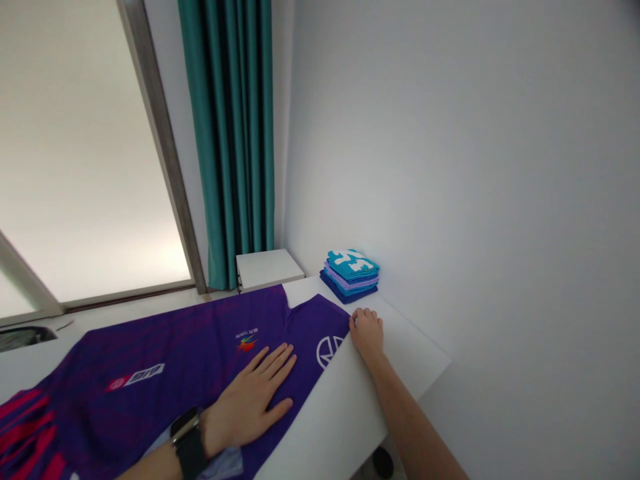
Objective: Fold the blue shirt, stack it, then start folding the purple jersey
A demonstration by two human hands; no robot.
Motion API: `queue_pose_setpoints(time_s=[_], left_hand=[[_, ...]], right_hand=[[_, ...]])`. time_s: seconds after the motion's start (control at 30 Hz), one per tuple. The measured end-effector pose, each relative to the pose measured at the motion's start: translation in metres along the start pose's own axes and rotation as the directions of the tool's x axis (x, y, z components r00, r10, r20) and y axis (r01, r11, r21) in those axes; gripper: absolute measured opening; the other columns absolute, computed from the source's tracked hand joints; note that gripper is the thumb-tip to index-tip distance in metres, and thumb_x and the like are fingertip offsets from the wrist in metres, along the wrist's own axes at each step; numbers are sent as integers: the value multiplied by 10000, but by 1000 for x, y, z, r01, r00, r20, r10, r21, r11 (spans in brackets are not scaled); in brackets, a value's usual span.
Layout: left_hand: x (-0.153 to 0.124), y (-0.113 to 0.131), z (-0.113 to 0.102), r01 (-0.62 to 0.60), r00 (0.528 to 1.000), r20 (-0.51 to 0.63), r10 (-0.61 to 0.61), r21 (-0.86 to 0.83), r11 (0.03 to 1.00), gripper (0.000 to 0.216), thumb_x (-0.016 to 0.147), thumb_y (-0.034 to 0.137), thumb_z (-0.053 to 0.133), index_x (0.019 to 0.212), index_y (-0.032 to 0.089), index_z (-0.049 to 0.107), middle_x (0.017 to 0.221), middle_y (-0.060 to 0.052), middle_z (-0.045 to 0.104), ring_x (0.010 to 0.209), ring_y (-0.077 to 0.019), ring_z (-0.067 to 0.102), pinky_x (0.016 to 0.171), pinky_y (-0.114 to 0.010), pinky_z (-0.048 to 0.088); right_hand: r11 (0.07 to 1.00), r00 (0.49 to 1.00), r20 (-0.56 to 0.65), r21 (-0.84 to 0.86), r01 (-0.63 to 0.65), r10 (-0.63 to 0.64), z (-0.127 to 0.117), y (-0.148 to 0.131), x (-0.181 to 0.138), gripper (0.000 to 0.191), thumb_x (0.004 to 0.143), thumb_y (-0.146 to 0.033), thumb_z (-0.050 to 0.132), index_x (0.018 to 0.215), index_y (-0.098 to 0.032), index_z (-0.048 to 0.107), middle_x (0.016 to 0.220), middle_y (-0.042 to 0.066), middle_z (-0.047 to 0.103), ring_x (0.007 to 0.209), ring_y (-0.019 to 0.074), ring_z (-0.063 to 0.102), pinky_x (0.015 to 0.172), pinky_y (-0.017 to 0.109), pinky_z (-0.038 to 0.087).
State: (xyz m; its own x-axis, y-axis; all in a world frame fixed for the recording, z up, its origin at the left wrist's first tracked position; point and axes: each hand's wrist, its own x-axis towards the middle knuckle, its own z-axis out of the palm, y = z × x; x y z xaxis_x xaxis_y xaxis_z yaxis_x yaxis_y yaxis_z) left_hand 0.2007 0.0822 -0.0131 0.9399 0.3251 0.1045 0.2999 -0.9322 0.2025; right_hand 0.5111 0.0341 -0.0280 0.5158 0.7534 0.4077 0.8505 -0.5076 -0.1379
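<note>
Purple shirt (200, 357), apparently pink-striped at one end, teal curtain (237, 147)

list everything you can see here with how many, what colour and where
shirt: 1, purple with pink stripes, spread on the table
table: 1, white, under the shirt
folded cloth stack: 1, teal, lilac and blue, table's far corner
boxy unit: 1, white, beyond the table
curtain: 1, green, behind
panes: 2, pale, left
wall: 1, whitish, right
round object, unclear: 1, black, below the table
watch: 1, dark, left wrist
left hand: 1, bare, flat on the shirt
right hand: 1, bare, at sleeve corner
</note>
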Motion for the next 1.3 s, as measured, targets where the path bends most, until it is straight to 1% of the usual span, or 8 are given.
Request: queue_pose_setpoints(time_s=[0.27, 0.4, 0.5, 0.6, 0.7, 0.83, 1.07, 1.3], left_hand=[[-2, -2, 1, -19, 999, -41, 15, -101, 995, 650, 963, 492, 426, 1527, 296, 170, 1582, -50, 219, 1450, -266, 234, 1191, -516, 160], [0, -7, -13, 81, 988, -86, -128, -415, 906, 582, 961, 475, 437, 1498, 296, 303, 1552, -33, 314, 1426, -246, 305, 1193, -474, 202], [4, -17, -25, 159, 932, -109, -345, -733, 662, 520, 938, 500, 470, 1406, 274, 487, 1476, -40, 460, 1373, -255, 404, 1188, -460, 229], [9, -30, -33, 89, 880, -67, -469, -949, 303, 512, 899, 517, 521, 1300, 206, 594, 1345, -96, 597, 1276, -287, 518, 1152, -477, 299], [13, -43, -37, 8, 848, 36, -528, -998, -55, 491, 904, 463, 515, 1252, 126, 594, 1261, -165, 644, 1183, -305, 595, 1079, -473, 399], [12, -59, -40, -36, 820, 148, -553, -951, -308, 418, 947, 351, 425, 1232, 71, 548, 1235, -207, 645, 1139, -275, 628, 1078, -427, 402], [5, -87, -35, -56, 794, 199, -574, -917, -395, 407, 948, 403, 393, 1145, 90, 562, 1099, -189, 688, 941, -208, 696, 939, -345, 496], [1, -90, -32, -10, 753, 242, -612, -926, -377, 250, 903, 376, 502, 971, 157, 602, 866, -61, 676, 725, -141, 651, 713, -260, 529]], right_hand=[[888, 1000, -27, 460, 16, -4, 10, 2, 7, 118, 870, -223, 421, 893, -216, 536, 754, 17, 633, 734, 195, 587, 734, 307, 386], [802, 999, -34, 597, 7, 17, 4, -7, 15, 226, 835, -296, 415, 999, -208, 544, 655, -26, 573, 600, 178, 561, 607, 275, 409], [679, 999, -47, 734, 21, 20, -13, -23, 25, 244, 782, -338, 478, 966, -206, 568, 598, -55, 484, 539, 162, 498, 571, 271, 396], [607, 999, -47, 793, 52, -24, -33, -50, 35, 245, 760, -336, 498, 944, -199, 581, 580, -73, 428, 498, 141, 441, 541, 263, 369], [584, 994, -70, 805, 104, -79, -51, -85, 41, 208, 758, -297, 491, 917, -202, 586, 572, -80, 403, 504, 131, 436, 555, 255, 365], [541, 975, -62, 823, 172, -215, -61, -143, 36, 207, 784, -252, 482, 963, -214, 579, 591, -79, 426, 538, 130, 470, 577, 245, 375], [574, 910, 36, 786, 229, -412, -36, -223, 3, 245, 814, -178, 502, 1033, -237, 594, 681, -47, 529, 655, 149, 539, 662, 255, 416], [512, 806, 14, 779, 362, -592, -20, -223, -16, 307, 892, -118, 411, 1127, -223, 577, 885, 12, 677, 890, 179, 598, 873, 320, 388]])
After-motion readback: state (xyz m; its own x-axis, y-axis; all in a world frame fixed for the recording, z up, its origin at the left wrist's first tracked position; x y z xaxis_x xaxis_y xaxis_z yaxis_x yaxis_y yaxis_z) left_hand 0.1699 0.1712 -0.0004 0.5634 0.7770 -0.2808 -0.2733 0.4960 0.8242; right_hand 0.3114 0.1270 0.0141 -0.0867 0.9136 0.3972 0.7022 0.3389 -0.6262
